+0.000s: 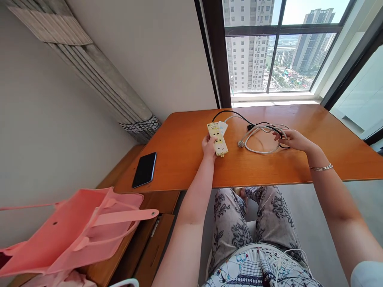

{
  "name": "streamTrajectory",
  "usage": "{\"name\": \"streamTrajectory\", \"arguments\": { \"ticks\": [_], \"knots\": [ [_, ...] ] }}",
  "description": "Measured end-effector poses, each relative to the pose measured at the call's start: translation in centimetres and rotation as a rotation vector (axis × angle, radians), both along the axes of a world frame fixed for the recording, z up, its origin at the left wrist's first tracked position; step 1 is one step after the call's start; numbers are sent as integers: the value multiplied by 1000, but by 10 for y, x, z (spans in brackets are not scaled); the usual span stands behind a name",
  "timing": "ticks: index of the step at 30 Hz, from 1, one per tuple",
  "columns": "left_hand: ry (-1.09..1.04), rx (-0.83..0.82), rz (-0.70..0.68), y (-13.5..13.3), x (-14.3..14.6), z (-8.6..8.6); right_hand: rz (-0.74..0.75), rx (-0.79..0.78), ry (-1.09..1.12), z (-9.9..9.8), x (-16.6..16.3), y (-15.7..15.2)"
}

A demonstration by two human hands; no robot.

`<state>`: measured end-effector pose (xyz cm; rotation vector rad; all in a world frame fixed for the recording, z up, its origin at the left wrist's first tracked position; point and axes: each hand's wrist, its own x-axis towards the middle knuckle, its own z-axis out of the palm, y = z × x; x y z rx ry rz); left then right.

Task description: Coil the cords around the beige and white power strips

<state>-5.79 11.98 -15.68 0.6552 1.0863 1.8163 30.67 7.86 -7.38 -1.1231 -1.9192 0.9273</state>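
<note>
My left hand (209,146) is closed around the side of a cream power strip (220,148), with the thumb on its socket face. Just behind it sits a second, whiter power strip (223,127), mostly covered by the first. A black cord (229,111) and a white cord (260,152) run from the strips to the right in loose loops. Around the bundled cords my right hand (291,140) is closed, its fingertips partly hidden. A pale plug (241,144) lies on the table left of the loops, and a black plug (250,127) lies behind them.
The brown wooden table (185,167) ends at a front edge above my lap. A dark phone (145,170) lies near its left edge. A pink bag (74,227) stands at the lower left. Behind the table are a window (278,30) and a gathered curtain (110,79).
</note>
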Motion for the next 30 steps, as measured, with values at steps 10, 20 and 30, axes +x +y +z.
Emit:
{"name": "streamTrajectory", "arguments": {
  "ticks": [10,20,30],
  "knots": [
    [5,34,63,-2,0,2,-284,-94,305,-21,7,-4],
    [-144,6,137,-2,-10,10,-694,259,-71,-18,39,16],
    [-124,-1,79,-5,-2,11,-746,174,-397,-54,21,9]
  ]
}}
